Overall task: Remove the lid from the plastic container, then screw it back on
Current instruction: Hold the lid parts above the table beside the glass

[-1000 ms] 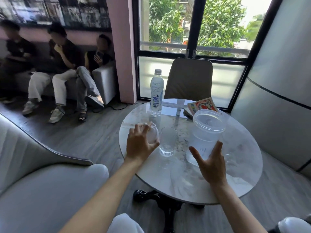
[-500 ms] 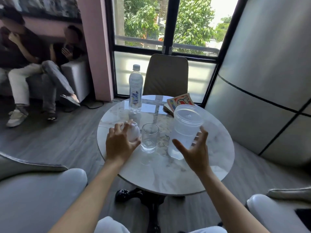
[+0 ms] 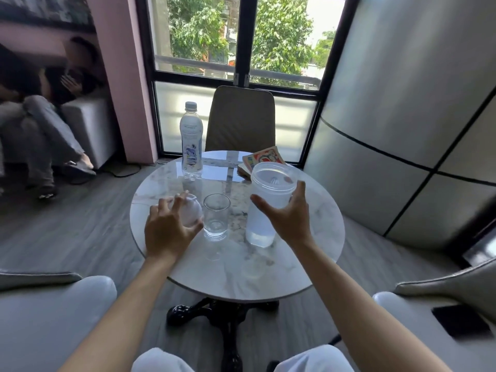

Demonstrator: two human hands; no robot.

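The tall translucent plastic container stands on the right half of the round marble table, with its wide translucent lid on top. My right hand is spread across its near side just under the lid. The thumb lies at the left wall and a finger reaches the lid's right edge; I cannot tell if the grip is closed. My left hand is curled over a small clear cup on the table's left side.
An empty drinking glass stands between my hands. A water bottle and a colourful book sit at the table's far side, with a brown chair behind. People sit on a white sofa at the far left. Grey armchair arms flank my knees.
My right hand has moved forward and up from the table surface to the container's upper wall. The left hand has stayed on the small cup. The view has swung to the right.
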